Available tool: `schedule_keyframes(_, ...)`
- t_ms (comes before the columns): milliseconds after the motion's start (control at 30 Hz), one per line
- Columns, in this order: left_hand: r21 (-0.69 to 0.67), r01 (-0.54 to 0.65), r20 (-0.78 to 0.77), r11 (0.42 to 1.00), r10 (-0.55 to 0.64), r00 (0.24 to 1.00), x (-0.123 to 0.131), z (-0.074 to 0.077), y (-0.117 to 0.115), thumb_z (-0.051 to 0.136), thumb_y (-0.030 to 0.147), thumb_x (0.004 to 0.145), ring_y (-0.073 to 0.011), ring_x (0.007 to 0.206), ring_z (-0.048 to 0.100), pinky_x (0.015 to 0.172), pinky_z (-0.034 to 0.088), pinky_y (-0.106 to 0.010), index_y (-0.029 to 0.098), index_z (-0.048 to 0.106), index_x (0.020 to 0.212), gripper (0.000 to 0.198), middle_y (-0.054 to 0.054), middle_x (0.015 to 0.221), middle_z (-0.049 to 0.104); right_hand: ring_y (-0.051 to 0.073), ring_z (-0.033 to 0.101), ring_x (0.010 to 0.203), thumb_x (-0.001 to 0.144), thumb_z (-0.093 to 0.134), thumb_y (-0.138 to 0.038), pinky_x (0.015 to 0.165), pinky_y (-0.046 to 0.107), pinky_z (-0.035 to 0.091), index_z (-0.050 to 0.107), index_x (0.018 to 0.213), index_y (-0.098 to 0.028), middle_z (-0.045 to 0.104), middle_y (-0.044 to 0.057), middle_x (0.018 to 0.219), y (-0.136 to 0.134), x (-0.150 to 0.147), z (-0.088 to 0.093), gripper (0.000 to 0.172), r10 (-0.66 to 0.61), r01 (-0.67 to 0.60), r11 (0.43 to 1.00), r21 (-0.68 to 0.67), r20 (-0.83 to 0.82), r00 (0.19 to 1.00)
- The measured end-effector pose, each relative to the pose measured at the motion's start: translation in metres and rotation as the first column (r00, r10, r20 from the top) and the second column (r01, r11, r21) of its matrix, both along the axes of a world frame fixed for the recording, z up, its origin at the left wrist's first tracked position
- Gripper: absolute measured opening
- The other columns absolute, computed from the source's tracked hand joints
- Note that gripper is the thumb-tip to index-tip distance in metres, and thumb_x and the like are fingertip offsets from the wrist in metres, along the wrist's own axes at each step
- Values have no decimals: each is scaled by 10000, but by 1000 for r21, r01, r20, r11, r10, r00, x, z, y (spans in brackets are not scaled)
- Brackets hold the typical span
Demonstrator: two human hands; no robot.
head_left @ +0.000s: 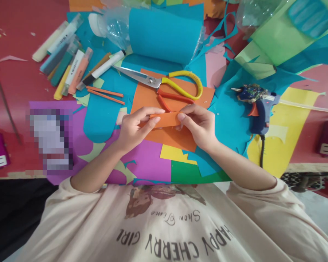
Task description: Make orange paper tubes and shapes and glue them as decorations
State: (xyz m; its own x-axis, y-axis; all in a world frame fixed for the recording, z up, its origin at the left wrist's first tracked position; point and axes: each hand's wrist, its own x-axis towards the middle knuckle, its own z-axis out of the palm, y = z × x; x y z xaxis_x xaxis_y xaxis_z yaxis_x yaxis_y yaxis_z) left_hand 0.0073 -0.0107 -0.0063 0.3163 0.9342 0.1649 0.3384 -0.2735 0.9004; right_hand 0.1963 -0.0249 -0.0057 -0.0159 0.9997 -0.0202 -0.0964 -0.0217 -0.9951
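Between my two hands is a small orange paper strip [168,120], held level. My left hand [138,125] pinches its left end between thumb and fingers. At the other end, my right hand [198,123] grips it with the thumb on top. Under the strip lies a larger orange paper sheet [144,95]. Scissors [153,82] with one yellow and one red handle rest on that sheet just beyond my hands, blades pointing left. Two thin orange paper strips [106,95] lie on blue paper to the left.
A plastic bottle [109,27] wrapped in blue paper lies at the back. Several markers [76,69] are heaped at the left, above a blurred phone-like object [53,140]. A glue gun [259,109] with a cord lies at right. Coloured paper scraps cover the red table [8,80].
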Motion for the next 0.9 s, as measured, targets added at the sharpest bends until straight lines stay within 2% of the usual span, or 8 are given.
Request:
schedule_keyframes(133,11,2,28,1000,-3,1000,1,1,0,583,355,914,-91,805,732,655,543,-108,192,705,990,218,-16,968,772,65,580,445,770,728,-459,448,189,472,613,662,-192,600,-62,543,1,0,0,311,2,-2,1000,-18,-5,1000)
schedule_keyframes(400,0,9,19,1000,-9,1000,0,3,0,563,378,923,-88,759,725,642,539,-126,190,704,995,246,-12,953,771,58,554,435,741,730,-525,446,190,455,594,647,-186,583,-64,525,1,0,2,378,16,-15,998,-64,12,1000)
schedule_keyframes(567,-15,4,23,1000,-4,1000,1,4,1,572,379,913,-91,744,715,631,530,-140,196,711,986,241,-13,948,774,57,546,430,745,737,-507,440,192,444,588,647,-190,572,-63,533,2,0,1,364,16,-17,998,-58,-16,1000)
schedule_keyframes(900,-40,-6,-48,999,4,999,1,5,1,523,499,918,-93,685,691,589,511,-161,194,716,987,367,-24,892,771,57,545,423,743,744,-493,436,196,447,583,626,-193,580,-62,541,2,1,1,361,32,-34,997,-68,-30,999)
